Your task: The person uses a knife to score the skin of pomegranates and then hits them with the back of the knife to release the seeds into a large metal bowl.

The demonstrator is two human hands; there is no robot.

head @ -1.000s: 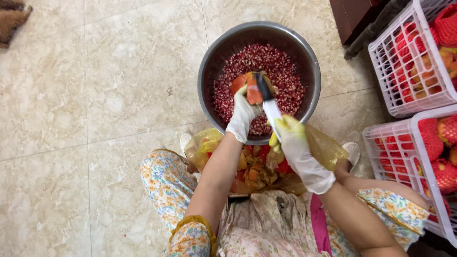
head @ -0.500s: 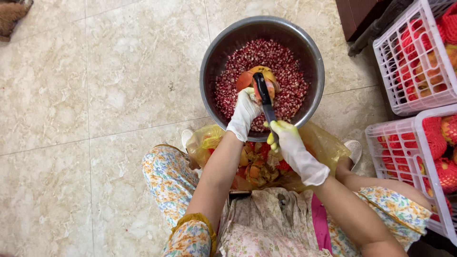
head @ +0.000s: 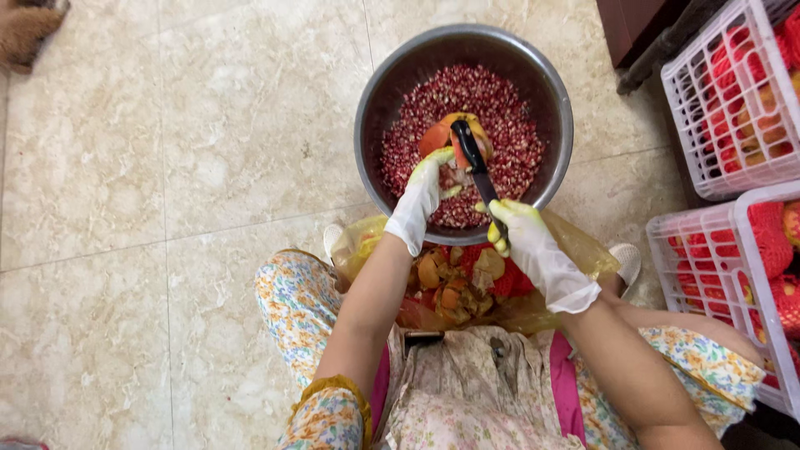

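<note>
A pomegranate piece [head: 446, 137], orange-red rind with pale pith, sits over the middle of a steel bowl [head: 375, 108], above a deep layer of red pomegranate seeds [head: 508, 108]. The left hand [head: 421, 200], in a white glove stained yellow at the fingertips, has its grip closed around the near side of the piece, holding it just above the seeds. The right hand [head: 533, 246], gloved the same way, has its grip closed on the handle of a black spoon [head: 475, 158], whose rounded head lies against the top of the piece.

The bowl stands on a beige tiled floor [head: 167, 167], directly in front of the seated person's knees. Between the bowl and the person's lap lies a yellowish plastic bag [head: 575, 246] holding a heap of rind scraps [head: 454, 283] in orange and brown. To the right, two white plastic baskets [head: 708, 92] stand near the bowl, each filled with whole red fruit [head: 771, 233]. The person wears floral trousers [head: 300, 300] and a floral apron.
</note>
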